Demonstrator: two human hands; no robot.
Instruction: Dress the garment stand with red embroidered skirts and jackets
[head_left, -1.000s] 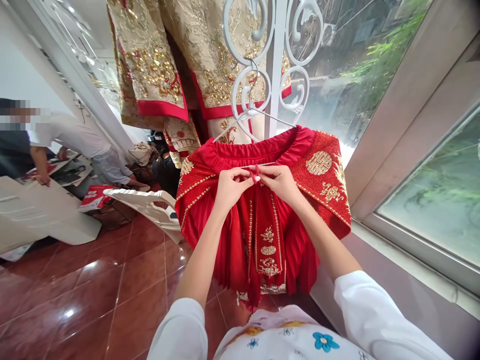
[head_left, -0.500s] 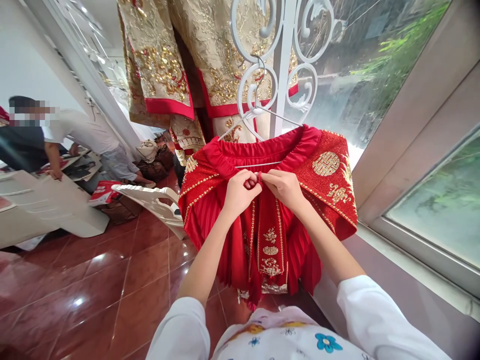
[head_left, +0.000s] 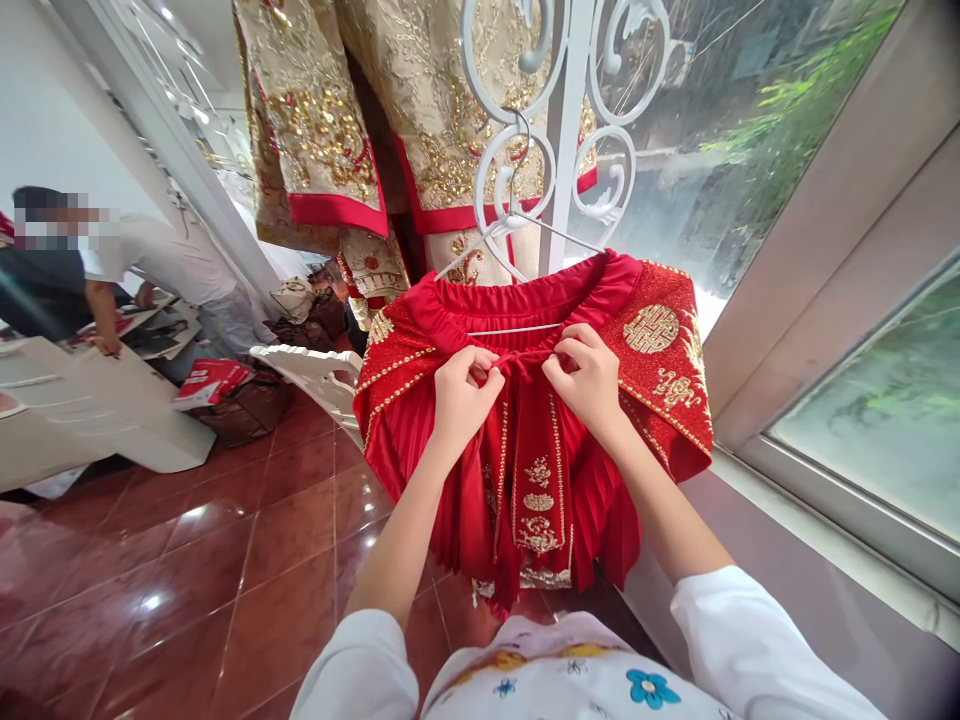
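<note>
**Both hands at the red skirt's waist tie**

At far left a person in a white shirt (head_left: 161, 262) bends over papers, beside a tipped white plastic chair (head_left: 307, 372). Our left hand (head_left: 459, 395) pinches one end of the thin red tie (head_left: 517, 365), and our right hand (head_left: 589, 378) pinches the other, both grips clenched on it. The red pleated skirt (head_left: 525, 440) hangs from a wire hanger (head_left: 517, 240) on the white scrolled rack (head_left: 559, 130), which puts its waistband at chest height.
</note>
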